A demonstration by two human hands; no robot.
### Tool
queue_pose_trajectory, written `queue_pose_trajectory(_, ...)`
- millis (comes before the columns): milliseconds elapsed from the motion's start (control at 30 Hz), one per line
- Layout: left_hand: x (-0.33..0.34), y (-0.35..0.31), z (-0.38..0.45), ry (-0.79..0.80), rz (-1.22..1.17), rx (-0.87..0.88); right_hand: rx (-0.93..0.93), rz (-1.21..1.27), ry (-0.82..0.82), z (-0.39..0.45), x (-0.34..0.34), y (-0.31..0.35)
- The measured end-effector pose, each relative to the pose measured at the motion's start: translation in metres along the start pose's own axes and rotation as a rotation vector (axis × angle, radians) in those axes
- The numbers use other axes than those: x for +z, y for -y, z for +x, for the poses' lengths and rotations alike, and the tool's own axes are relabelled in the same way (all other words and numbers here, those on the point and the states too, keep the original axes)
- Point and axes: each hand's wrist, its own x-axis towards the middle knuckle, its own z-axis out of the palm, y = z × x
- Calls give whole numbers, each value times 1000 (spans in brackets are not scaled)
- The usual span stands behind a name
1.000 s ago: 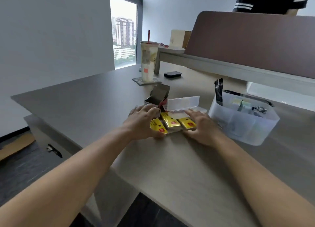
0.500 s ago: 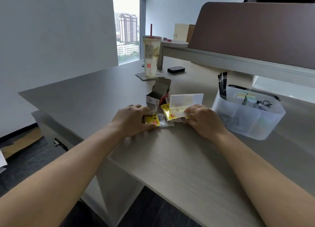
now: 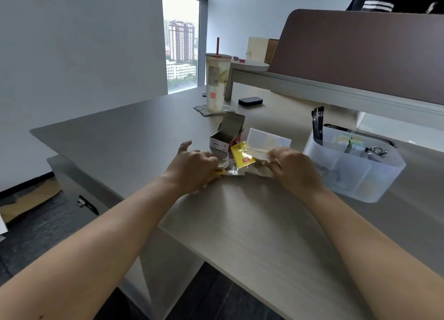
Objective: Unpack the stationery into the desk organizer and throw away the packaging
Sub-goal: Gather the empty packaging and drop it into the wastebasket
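Observation:
Several yellow and clear plastic packets (image 3: pixel 241 155) lie bunched on the desk between my hands. My left hand (image 3: pixel 194 167) has its fingers curled over the left end of the pile, gripping a yellow packet edge (image 3: pixel 219 172). My right hand (image 3: pixel 292 168) pinches the clear wrapper on the right side. Behind the pile stands a small open cardboard box (image 3: pixel 227 133) and a white rectangular card pack (image 3: pixel 269 138). The translucent desk organizer (image 3: pixel 360 175) sits to the right, holding black pens (image 3: pixel 317 124), sticky notes and metal clips.
A tall drink cup (image 3: pixel 216 81) with a red straw stands on a coaster at the back. A black case (image 3: pixel 250 101) lies beside it. A brown partition (image 3: pixel 360 55) and raised shelf run along the back right. The desk edge drops off at the left.
Both hands have drawn the flat-lying packets together into a bunch. The yellow packet in the middle is lifted and tilted. My left hand moved slightly left and curled tighter.

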Motion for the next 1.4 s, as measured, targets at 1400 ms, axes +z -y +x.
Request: queue_pose_trajectory(1400,-58,121,-303,-468,-474,-746,-396,559,-37,-43,10,291)
